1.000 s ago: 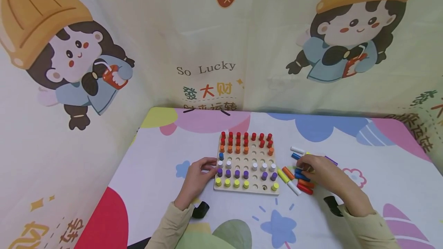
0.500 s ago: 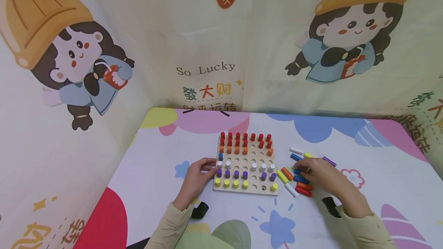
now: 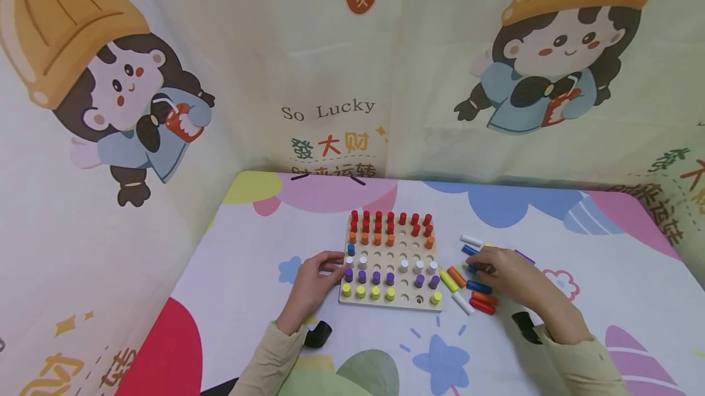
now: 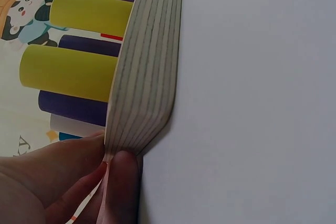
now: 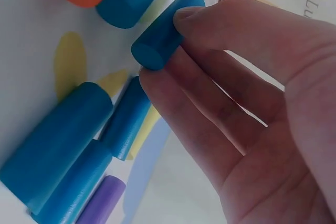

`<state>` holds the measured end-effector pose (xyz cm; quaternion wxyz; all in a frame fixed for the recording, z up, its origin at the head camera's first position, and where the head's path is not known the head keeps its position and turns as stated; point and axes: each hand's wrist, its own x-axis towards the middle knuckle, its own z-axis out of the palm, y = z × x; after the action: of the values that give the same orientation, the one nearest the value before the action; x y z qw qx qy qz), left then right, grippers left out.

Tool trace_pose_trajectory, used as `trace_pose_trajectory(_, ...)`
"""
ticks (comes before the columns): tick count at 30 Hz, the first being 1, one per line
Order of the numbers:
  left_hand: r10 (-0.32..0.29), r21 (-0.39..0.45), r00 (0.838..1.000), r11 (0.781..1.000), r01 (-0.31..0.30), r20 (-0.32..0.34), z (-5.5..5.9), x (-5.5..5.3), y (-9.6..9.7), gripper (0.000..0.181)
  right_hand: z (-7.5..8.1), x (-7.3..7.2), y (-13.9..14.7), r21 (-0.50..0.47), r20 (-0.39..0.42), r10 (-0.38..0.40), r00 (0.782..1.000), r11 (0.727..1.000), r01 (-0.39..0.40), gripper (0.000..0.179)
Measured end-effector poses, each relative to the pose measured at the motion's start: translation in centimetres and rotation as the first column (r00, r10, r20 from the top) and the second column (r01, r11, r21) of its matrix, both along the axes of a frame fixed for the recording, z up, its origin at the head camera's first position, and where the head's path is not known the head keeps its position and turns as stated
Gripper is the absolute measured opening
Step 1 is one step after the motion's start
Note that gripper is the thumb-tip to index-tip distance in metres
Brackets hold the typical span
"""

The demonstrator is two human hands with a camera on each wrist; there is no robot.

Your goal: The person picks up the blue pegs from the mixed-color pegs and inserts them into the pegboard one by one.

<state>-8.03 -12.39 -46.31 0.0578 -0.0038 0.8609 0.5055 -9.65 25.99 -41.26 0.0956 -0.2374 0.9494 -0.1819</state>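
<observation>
A wooden pegboard [image 3: 377,256] lies flat on the table, partly filled with rows of red, orange, blue, white, purple and yellow pegs. My left hand [image 3: 311,286] holds its left side; in the left wrist view the thumb [image 4: 58,166] and fingers pinch the board's layered edge [image 4: 147,66]. Right of the board, my right hand [image 3: 509,273] is over loose pegs. The right wrist view shows a blue peg [image 5: 157,43] between its thumb and fingertips, with other blue pegs close by, one of them a nearer blue peg [image 5: 58,145].
Around the right hand lie a yellow peg [image 3: 448,281], an orange peg [image 3: 456,276], white pegs such as one white peg [image 3: 463,304], a red peg [image 3: 482,305] and a purple peg [image 3: 524,256]. Behind the table hangs a printed curtain [image 3: 418,78].
The blue peg in my right fingertips has come slightly away from the blue peg lying nearer me. My left hand stays at the board's edge.
</observation>
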Motion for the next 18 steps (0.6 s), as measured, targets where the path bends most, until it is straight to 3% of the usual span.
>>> trace_pose_trajectory(9, 0.002, -0.002, 1.0, 1.0, -0.002, 0.005, -0.29, -0.02, -0.13, 0.03, 0.08, -0.18, -0.67, 0.025, -0.059, -0.007, 0.998, 1.0, 0.009, 0.03)
trace_pose_trajectory(14, 0.004, 0.005, 1.0, 1.0, -0.004, 0.004, -0.28, -0.04, -0.1, 0.03, 0.3, -0.25, -0.8, 0.0, -0.138, 0.013, 0.99, 1.0, -0.013, 0.028)
trace_pose_trajectory(18, 0.002, 0.007, 1.0, 1.0, -0.002, 0.001, -0.26, -0.04, -0.07, 0.03, 0.39, -0.35, -0.95, -0.022, -0.14, 0.016, 0.99, 1.0, -0.019, 0.028)
